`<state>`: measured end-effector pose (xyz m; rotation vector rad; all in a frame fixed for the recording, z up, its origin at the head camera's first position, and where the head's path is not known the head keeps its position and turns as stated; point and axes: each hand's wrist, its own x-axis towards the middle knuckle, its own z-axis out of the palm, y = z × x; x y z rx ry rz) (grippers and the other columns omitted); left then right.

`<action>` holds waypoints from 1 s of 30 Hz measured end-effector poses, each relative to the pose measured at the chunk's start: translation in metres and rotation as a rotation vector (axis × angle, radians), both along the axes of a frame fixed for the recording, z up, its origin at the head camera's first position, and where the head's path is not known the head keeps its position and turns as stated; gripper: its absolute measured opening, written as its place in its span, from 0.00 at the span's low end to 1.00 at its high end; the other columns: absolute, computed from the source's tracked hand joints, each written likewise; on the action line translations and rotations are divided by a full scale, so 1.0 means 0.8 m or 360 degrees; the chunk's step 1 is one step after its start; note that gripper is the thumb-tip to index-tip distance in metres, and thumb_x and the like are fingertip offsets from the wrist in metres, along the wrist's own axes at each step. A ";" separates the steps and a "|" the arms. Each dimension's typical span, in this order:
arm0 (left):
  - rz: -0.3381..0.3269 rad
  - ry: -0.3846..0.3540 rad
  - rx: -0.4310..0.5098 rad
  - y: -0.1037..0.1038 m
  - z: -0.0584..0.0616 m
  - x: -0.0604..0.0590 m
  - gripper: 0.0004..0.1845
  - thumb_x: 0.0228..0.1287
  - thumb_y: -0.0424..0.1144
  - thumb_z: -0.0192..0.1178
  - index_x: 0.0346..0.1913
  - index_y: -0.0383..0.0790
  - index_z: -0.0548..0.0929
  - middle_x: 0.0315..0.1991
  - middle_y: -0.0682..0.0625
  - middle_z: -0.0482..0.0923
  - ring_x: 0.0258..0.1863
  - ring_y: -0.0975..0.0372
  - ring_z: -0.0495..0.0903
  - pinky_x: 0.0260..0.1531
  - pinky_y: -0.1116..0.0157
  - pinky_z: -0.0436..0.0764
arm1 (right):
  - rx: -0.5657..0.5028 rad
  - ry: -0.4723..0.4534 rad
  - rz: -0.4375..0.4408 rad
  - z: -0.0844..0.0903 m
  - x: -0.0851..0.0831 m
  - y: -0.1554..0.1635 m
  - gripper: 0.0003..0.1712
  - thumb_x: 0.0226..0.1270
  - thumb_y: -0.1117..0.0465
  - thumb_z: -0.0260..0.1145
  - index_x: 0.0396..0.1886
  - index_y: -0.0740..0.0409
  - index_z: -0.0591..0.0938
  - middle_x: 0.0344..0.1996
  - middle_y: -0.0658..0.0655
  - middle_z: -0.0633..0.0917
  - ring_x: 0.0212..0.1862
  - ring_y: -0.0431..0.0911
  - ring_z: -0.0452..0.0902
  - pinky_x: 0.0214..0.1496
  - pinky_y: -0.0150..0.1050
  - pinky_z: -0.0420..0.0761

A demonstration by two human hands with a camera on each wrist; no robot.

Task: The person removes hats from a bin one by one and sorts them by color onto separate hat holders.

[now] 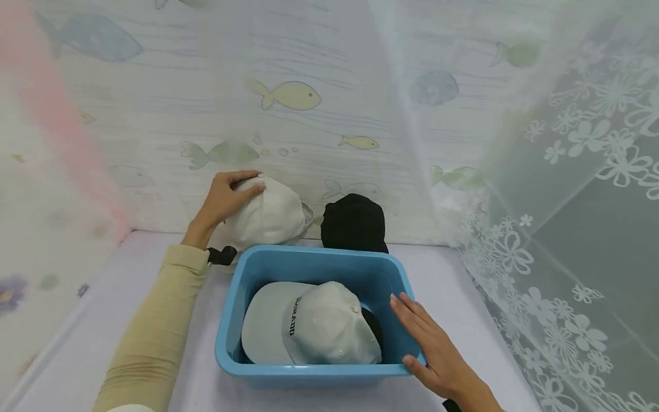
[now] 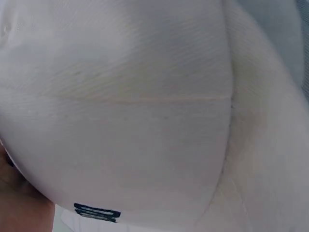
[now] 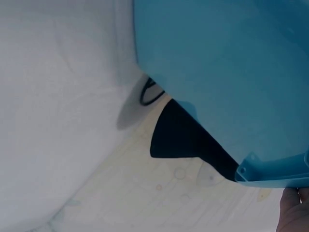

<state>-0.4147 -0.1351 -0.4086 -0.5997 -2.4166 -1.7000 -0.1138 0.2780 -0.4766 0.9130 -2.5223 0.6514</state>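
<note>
Behind a blue plastic bin (image 1: 314, 371), my left hand (image 1: 226, 195) grips the crown of a white cap (image 1: 270, 214). That white cap (image 2: 145, 145) fills the left wrist view, with dark lettering along its lower edge. Inside the bin lies a pale grey cap (image 1: 334, 323) with dark letters above its brim; something black, partly hidden, shows beneath it. With fingers straight, my right hand (image 1: 435, 346) rests against the bin's right rim. A black cap (image 1: 354, 223) sits behind the bin, its lower part hidden; it also appears in the right wrist view (image 3: 181, 133).
A white cloth (image 1: 437, 274) covers the surface under the bin. Close behind the caps hangs a pale curtain (image 1: 329, 131) printed with fish. Sheer lace with white flowers (image 1: 582, 320) hangs at the right.
</note>
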 end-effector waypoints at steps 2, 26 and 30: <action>-0.0028 -0.0029 -0.0017 -0.001 -0.002 0.002 0.26 0.67 0.49 0.68 0.66 0.44 0.82 0.69 0.43 0.75 0.69 0.50 0.73 0.66 0.47 0.73 | -0.0005 0.0002 -0.0001 -0.001 0.000 0.000 0.42 0.83 0.38 0.40 0.78 0.68 0.62 0.77 0.62 0.66 0.81 0.53 0.52 0.82 0.34 0.41; 0.0276 0.0293 0.0168 -0.023 -0.049 0.043 0.26 0.80 0.44 0.53 0.74 0.39 0.71 0.76 0.44 0.64 0.78 0.50 0.59 0.77 0.49 0.57 | 0.0232 -0.0387 -0.0146 0.047 0.000 -0.005 0.42 0.74 0.49 0.64 0.82 0.49 0.57 0.80 0.49 0.62 0.80 0.44 0.55 0.77 0.44 0.66; 0.0438 0.0208 0.0264 -0.044 -0.071 0.061 0.24 0.82 0.44 0.49 0.72 0.36 0.72 0.74 0.41 0.67 0.77 0.49 0.60 0.77 0.48 0.57 | 0.0194 -0.0499 -0.0031 0.088 -0.016 -0.026 0.38 0.75 0.53 0.65 0.80 0.44 0.63 0.77 0.48 0.67 0.77 0.48 0.63 0.65 0.55 0.78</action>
